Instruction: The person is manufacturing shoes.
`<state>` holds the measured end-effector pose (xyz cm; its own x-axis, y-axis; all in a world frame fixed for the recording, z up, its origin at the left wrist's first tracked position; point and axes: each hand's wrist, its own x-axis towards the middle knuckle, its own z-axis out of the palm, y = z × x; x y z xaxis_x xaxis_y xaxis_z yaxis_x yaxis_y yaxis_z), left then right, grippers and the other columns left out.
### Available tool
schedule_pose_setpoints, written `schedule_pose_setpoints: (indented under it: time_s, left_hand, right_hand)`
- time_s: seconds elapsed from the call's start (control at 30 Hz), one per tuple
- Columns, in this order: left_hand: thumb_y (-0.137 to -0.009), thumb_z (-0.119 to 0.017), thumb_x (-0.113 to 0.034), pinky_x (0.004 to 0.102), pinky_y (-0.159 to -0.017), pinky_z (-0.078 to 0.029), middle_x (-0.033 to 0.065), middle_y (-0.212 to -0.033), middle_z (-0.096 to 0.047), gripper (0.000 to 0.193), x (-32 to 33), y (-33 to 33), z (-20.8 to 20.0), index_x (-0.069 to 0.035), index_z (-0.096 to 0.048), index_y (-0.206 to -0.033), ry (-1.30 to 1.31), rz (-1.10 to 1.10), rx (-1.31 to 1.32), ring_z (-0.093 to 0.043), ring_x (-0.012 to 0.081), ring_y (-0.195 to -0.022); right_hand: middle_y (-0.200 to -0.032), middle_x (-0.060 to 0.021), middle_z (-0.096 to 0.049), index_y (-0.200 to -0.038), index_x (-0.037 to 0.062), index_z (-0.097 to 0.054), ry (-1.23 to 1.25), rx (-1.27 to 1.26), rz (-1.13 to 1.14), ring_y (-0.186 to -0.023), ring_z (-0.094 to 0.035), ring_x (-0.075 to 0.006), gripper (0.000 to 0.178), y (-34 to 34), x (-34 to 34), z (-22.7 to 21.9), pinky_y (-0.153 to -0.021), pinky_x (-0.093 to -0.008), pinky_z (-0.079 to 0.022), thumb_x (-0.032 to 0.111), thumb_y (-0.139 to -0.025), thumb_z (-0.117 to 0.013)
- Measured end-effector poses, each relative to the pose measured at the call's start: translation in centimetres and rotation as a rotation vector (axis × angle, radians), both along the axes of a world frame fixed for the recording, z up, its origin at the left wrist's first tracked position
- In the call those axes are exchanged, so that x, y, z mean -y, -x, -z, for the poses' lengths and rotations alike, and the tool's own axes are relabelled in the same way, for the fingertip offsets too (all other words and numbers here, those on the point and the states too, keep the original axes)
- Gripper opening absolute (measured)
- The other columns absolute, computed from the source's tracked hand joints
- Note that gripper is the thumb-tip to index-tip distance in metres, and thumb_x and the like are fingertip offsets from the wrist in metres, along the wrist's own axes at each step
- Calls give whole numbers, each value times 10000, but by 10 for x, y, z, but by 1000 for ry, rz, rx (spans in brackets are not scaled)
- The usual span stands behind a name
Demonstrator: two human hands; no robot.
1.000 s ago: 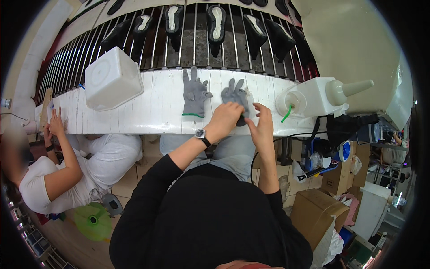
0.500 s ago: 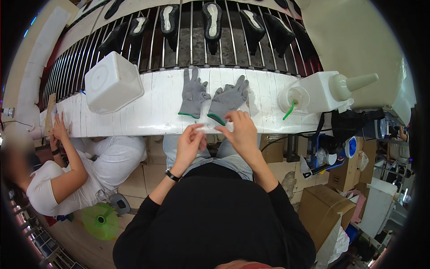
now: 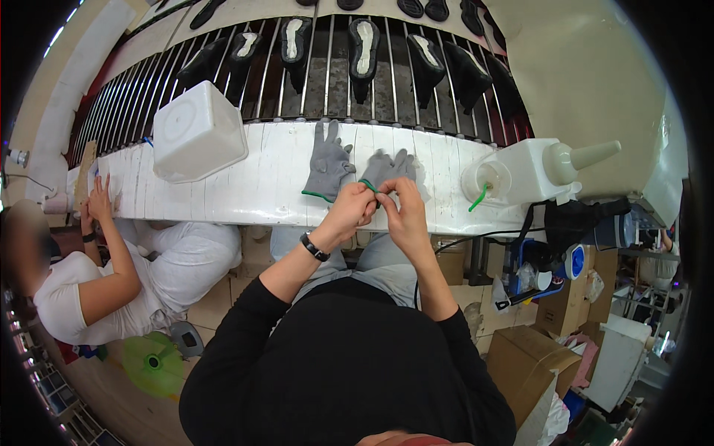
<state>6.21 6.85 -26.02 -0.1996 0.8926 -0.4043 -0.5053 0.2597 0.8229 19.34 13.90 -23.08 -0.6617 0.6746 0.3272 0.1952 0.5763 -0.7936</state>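
Observation:
A grey work glove [image 3: 381,168] with a green cuff hangs between my hands at the front edge of the white table, its fingers pointing away from me. My left hand [image 3: 349,211] is closed against the cuff's left side. Opposite it, my right hand [image 3: 405,205] pinches the cuff with thumb and fingers. Part of the cuff is hidden behind my fingers. Just left of it, a second grey glove [image 3: 327,167] lies flat on the tabletop, untouched, with its green cuff toward me.
A white square tub [image 3: 199,134] stands at left. To the right are a clear cup [image 3: 476,178] with a green stick and a white nozzle bottle [image 3: 535,167]. Beyond the table, black boots [image 3: 364,56] lie on metal rollers. A co-worker [image 3: 97,290] sits at left.
Both hands have moved forward and closed on the right-hand glove's cuff; before, they were in front of the gloves. That glove has shifted slightly. The other glove stays on the table.

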Motion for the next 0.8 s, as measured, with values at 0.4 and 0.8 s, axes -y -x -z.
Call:
schedule_pose_setpoints:
  time_s: [0.4, 0.8]
  left_hand:
    - [-985, -483, -196, 261, -688, -506, 38, -987, -629, 242, -31, 16, -54, -17, -589, -1109, -240, -341, 326, -617, 117, -836]
    - [-1039, -347, -332, 305, -961, -477, 77, -1311, -540, 452, -30, 20, 3, -28, -450, -1357, -333, -186, 415, -555, 176, -1151]
  right_hand:
    - [-824, 43, -472, -905, 62, -511, 844, -232, -489, -767, -415, -51, 130, 8, -2, -34, -679, -213, -348, 135, -917, -617]
    - [-714, 53, -407, -786, 72, -437, 671, -104, -448, -670, -356, -51, 219, 16, 13, -27, -606, -219, -299, 109, -875, -634]
